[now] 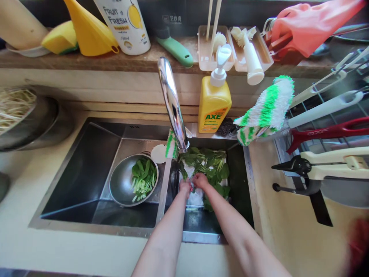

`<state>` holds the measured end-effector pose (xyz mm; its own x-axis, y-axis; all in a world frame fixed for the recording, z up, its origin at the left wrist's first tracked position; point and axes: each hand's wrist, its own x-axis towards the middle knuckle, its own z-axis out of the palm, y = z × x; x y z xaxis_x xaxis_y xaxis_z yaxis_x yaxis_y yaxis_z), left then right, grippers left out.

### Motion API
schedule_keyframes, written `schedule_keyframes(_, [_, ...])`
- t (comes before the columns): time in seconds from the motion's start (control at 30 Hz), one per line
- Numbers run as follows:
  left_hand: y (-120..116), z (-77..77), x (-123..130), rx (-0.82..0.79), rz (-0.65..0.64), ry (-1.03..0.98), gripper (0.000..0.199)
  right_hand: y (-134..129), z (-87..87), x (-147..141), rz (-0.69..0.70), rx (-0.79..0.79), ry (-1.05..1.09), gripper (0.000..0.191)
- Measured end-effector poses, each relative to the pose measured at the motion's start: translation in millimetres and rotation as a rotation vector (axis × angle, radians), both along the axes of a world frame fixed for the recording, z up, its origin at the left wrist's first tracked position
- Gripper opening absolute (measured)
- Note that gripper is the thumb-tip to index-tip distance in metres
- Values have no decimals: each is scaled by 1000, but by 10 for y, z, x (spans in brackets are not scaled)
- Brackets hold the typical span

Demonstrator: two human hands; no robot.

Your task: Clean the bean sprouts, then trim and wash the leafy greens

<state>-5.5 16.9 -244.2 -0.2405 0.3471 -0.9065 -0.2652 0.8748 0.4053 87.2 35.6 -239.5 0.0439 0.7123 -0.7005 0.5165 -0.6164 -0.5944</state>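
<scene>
In the right sink basin (239,184), leafy greens (211,161) lie in a loose heap. My left hand (186,186) has its fingers closed around a green leaf that sticks up above it. Close beside it, my right hand (200,181) is pinched, and whatever lies between its fingertips is too small to make out. Both hands are below the chrome faucet (173,104), nearly touching each other. A metal bowl (119,184) in the left basin (106,211) holds cut green stems and leaves (144,177).
Behind the sink stands a yellow soap bottle (215,104). A green-striped cloth (171,144) hangs over the divider. At the right are a striped duster (269,104), scissors (331,163) and a rack (311,130). Metal bowls (49,127) sit at the left.
</scene>
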Motion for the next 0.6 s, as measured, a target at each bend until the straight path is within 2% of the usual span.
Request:
schedule_keyframes(0.13, [-23,34,-4,4,-34,-86,22,30,204,157,98,76,-118,6])
schedule_keyframes(0.23, [4,67,11,12,-21,-127,17,152,303,357,79,202,-347,24])
schedule_keyframes(0.3, [39,96,8,23,31,-144,12,235,290,459,143,199,-448,26])
schedule_keyframes(0.4, [104,198,-32,57,125,-177,10,312,220,557,281,90,-387,17])
schedule_keyframes(0.47, [150,309,-58,121,180,-238,14,338,209,616,310,94,-338,13])
schedule_keyframes(0.53, [195,423,-49,219,215,-338,20,350,240,680,256,169,-304,14])
schedule_keyframes(0.6, [234,495,17,297,185,-385,24,342,286,730,142,183,-246,16])
